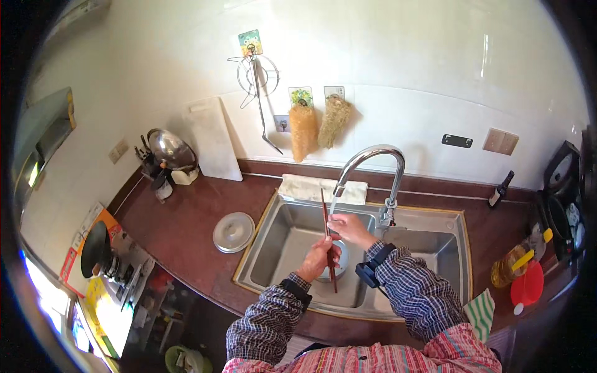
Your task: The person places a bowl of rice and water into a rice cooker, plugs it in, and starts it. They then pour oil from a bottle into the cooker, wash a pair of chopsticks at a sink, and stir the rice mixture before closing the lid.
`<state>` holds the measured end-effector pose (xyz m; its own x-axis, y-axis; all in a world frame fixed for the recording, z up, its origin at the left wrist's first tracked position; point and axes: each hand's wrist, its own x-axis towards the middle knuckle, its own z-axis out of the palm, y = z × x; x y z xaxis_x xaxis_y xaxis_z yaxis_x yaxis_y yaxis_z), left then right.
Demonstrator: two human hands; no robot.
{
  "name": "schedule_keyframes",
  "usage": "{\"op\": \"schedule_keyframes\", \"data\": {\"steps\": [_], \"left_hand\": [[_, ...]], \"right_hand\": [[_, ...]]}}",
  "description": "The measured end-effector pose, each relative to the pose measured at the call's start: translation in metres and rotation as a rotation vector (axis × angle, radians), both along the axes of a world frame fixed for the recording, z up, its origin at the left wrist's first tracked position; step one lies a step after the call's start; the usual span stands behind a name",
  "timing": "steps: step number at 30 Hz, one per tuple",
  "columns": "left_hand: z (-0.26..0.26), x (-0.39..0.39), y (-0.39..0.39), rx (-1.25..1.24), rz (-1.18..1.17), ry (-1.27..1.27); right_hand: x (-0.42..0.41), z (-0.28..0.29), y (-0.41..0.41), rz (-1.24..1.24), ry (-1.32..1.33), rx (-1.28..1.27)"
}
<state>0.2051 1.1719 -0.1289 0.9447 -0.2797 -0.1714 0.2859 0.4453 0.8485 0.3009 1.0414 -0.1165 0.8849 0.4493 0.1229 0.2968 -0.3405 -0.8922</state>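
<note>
My left hand (318, 258) is closed around dark reddish-brown chopsticks (325, 207), held nearly upright over the left basin of a stainless steel double sink (268, 259). Higher up, the fingertips of my right hand (350, 228) pinch the chopsticks' side. Water (332, 205) runs from the chrome gooseneck faucet (401, 168) down onto the right fingertips. Beneath my hands a round metal bowl (343, 259) stands in the basin, partly covered by them. How many chopsticks there are is hard to make out.
Left of the sink lies a round metal lid (234, 232). A folded cloth (303, 186) lies behind the basin. An oil bottle (508, 270) and a red container (527, 284) stand at right. A wok (95, 249) is at left; a cutting board (214, 140) leans on the wall.
</note>
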Motion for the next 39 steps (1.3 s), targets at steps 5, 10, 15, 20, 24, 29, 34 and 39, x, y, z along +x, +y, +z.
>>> {"op": "schedule_keyframes", "data": {"steps": [5, 10, 15, 20, 24, 29, 34, 39], "left_hand": [[-0.003, -0.004, 0.013, -0.082, -0.123, 0.034], [-0.012, -0.003, 0.022, -0.072, -0.276, 0.026], [-0.019, 0.010, 0.027, 0.099, -0.320, 0.023], [-0.016, 0.051, 0.027, -0.001, -0.107, 0.076], [0.002, 0.111, 0.007, -0.223, 0.104, 0.075], [-0.061, 0.167, 0.008, -0.127, 0.382, 0.028], [-0.004, 0.100, -0.041, -0.262, -0.046, -0.001], [-0.055, 0.136, -0.036, -0.001, 0.199, -0.357]], "right_hand": [[-0.002, 0.019, 0.027, -0.031, 0.066, -0.062], [0.011, 0.014, 0.029, -0.242, 0.279, 0.344], [0.009, 0.022, 0.042, -0.362, 0.405, 0.488], [0.028, 0.003, 0.040, -0.308, 0.321, 0.430], [0.024, -0.014, 0.039, -0.374, 0.273, 0.274], [-0.010, 0.005, 0.084, -0.220, 0.618, 0.677], [0.007, -0.019, 0.011, -0.319, 0.718, 0.775], [0.017, -0.012, 0.037, -0.374, 0.830, 0.493]]}}
